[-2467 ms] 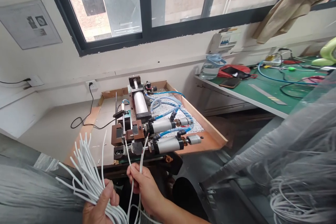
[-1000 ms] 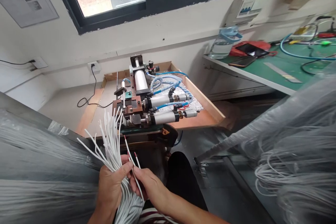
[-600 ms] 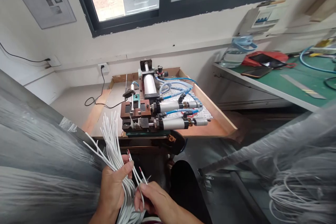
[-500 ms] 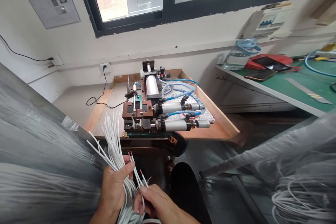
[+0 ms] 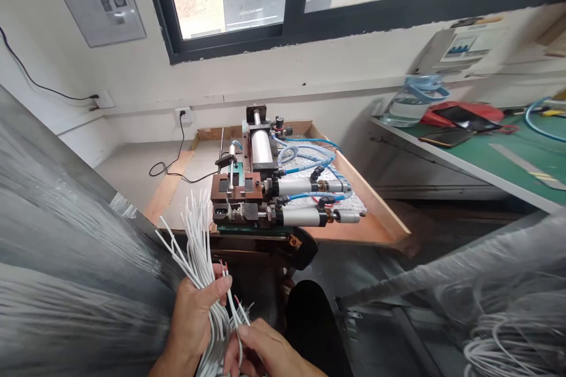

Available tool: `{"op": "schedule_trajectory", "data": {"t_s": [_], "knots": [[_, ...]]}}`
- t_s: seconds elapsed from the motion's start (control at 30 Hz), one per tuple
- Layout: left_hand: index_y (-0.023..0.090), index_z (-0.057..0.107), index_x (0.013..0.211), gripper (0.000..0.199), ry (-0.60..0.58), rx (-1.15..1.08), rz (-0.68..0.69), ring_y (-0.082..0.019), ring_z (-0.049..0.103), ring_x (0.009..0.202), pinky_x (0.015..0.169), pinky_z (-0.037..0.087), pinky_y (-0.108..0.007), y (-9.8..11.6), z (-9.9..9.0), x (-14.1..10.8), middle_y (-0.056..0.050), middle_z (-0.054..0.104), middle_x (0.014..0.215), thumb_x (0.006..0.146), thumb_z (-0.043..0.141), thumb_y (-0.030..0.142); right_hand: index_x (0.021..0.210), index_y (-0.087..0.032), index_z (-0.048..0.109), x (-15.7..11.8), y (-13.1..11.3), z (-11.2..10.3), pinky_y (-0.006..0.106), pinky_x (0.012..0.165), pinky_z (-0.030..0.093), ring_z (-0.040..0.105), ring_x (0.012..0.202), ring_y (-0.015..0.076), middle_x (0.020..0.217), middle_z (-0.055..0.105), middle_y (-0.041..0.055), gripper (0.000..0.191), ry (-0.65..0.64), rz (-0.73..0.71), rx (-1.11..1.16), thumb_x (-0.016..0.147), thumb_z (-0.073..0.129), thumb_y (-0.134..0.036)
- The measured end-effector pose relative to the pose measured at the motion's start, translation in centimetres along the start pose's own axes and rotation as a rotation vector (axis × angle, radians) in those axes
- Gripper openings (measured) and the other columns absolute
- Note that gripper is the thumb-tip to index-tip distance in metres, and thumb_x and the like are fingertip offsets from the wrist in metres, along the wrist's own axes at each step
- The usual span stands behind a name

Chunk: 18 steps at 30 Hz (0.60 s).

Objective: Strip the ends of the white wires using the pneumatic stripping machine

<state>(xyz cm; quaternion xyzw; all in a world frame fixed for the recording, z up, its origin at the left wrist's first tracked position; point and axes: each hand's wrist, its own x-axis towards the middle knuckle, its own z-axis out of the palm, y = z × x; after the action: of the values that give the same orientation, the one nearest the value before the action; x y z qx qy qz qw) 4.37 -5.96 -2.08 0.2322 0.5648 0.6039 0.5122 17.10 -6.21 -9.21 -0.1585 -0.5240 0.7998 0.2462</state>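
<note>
My left hand (image 5: pixel 198 312) is closed round a thick bundle of white cables (image 5: pixel 197 241), whose cut ends fan out above my fingers. A few cables with stripped tips and red inner wires (image 5: pixel 224 267) stick up beside my left thumb. My right hand (image 5: pixel 260 349) is lower and to the right, its thumb and fingers pinched on one of these white cables (image 5: pixel 234 311). Below my hands the bundle runs down out of the picture. Just beyond the cable ends stands a pneumatic machine (image 5: pixel 239 187) with silver cylinders; neither hand touches it.
The machine sits on a wood-edged table (image 5: pixel 371 200) with blue air hoses (image 5: pixel 309 156). To the right, a green bench (image 5: pixel 526 159) bears a water jug (image 5: pixel 413 100) and a phone (image 5: pixel 444 136). Plastic-wrapped racks flank me; coiled white cables (image 5: pixel 508 341) lie at lower right.
The whole view has shifted slightly, so the machine and benches appear a little further right and lower. My hands keep their hold on the cables, the right one slightly lower.
</note>
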Motion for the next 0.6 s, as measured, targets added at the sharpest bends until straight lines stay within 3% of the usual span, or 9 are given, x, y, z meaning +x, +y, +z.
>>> {"op": "schedule_trajectory", "data": {"t_s": [0.23, 0.33, 0.4, 0.47, 0.53, 0.57, 0.6], "knots": [[0.014, 0.063, 0.065, 0.016, 0.004, 0.023, 0.020, -0.007, 0.043, 0.043, 0.047, 0.034, -0.022, -0.3, -0.2, 0.4, 0.003, 0.054, 0.048, 0.052, 0.072, 0.018, 0.074, -0.006, 0.067, 0.0, 0.8, -0.2, 0.019, 0.037, 0.019, 0.030, 0.040, 0.0056, 0.055, 0.054, 0.0033, 0.063, -0.031, 0.045, 0.034, 0.084, 0.024, -0.051], [0.014, 0.064, 0.069, 0.019, 0.010, 0.028, 0.009, -0.008, 0.046, 0.044, 0.046, 0.036, -0.022, 0.1, 0.1, 0.1, 0.000, 0.060, 0.054, 0.053, 0.072, 0.021, 0.074, -0.008, 0.067, 0.1, 0.4, -0.3, 0.019, 0.039, 0.022, 0.033, 0.040, 0.0059, 0.054, 0.054, 0.0029, 0.064, 0.070, -0.023, -0.017, 0.083, 0.024, -0.054], [0.014, 0.064, 0.072, 0.023, 0.030, 0.027, -0.003, -0.010, 0.049, 0.046, 0.046, 0.037, -0.022, 0.3, 0.1, -0.1, -0.002, 0.061, 0.053, 0.053, 0.073, 0.023, 0.071, -0.010, 0.066, -0.2, -0.5, -1.1, 0.021, 0.044, 0.029, 0.040, 0.044, 0.0083, 0.054, 0.054, 0.0032, 0.060, 0.249, -0.100, -0.088, 0.081, 0.028, -0.055], [0.014, 0.063, 0.074, 0.028, 0.100, 0.026, 0.000, -0.013, 0.053, 0.048, 0.045, 0.038, -0.022, 0.3, -0.1, 0.3, -0.002, 0.061, 0.053, 0.049, 0.075, 0.023, 0.066, -0.013, 0.064, -0.9, -1.6, -2.9, 0.024, 0.047, 0.035, 0.046, 0.048, 0.0116, 0.055, 0.055, 0.0039, 0.054, 0.528, -0.179, -0.187, 0.081, 0.031, -0.053], [0.015, 0.064, 0.077, 0.033, 0.149, 0.054, 0.019, -0.011, 0.050, 0.038, 0.039, 0.037, -0.022, 0.0, -0.6, 1.5, -0.001, 0.059, 0.048, 0.047, 0.075, 0.026, 0.069, -0.014, 0.061, -1.9, -3.2, -5.9, 0.026, 0.048, 0.039, 0.050, 0.050, 0.0142, 0.058, 0.057, 0.0051, 0.050, 0.871, -0.229, -0.344, 0.081, 0.031, -0.052], [0.016, 0.064, 0.076, 0.033, 0.133, 0.095, 0.021, -0.010, 0.046, 0.030, 0.033, 0.033, -0.022, -0.2, -0.9, 2.3, -0.001, 0.059, 0.045, 0.047, 0.075, 0.028, 0.075, -0.014, 0.060, -2.5, -4.2, -7.7, 0.027, 0.049, 0.042, 0.051, 0.052, 0.0149, 0.060, 0.057, 0.0052, 0.049, 1.072, -0.228, -0.482, 0.083, 0.028, -0.050], [0.017, 0.064, 0.073, 0.031, 0.080, 0.108, 0.020, -0.009, 0.041, 0.025, 0.029, 0.029, -0.021, -0.4, -1.1, 3.1, 0.000, 0.055, 0.041, 0.046, 0.076, 0.029, 0.083, -0.012, 0.059, -3.1, -5.2, -9.7, 0.028, 0.051, 0.043, 0.053, 0.054, 0.0157, 0.063, 0.058, 0.0061, 0.048, 1.185, -0.219, -0.561, 0.084, 0.027, -0.048]]}}
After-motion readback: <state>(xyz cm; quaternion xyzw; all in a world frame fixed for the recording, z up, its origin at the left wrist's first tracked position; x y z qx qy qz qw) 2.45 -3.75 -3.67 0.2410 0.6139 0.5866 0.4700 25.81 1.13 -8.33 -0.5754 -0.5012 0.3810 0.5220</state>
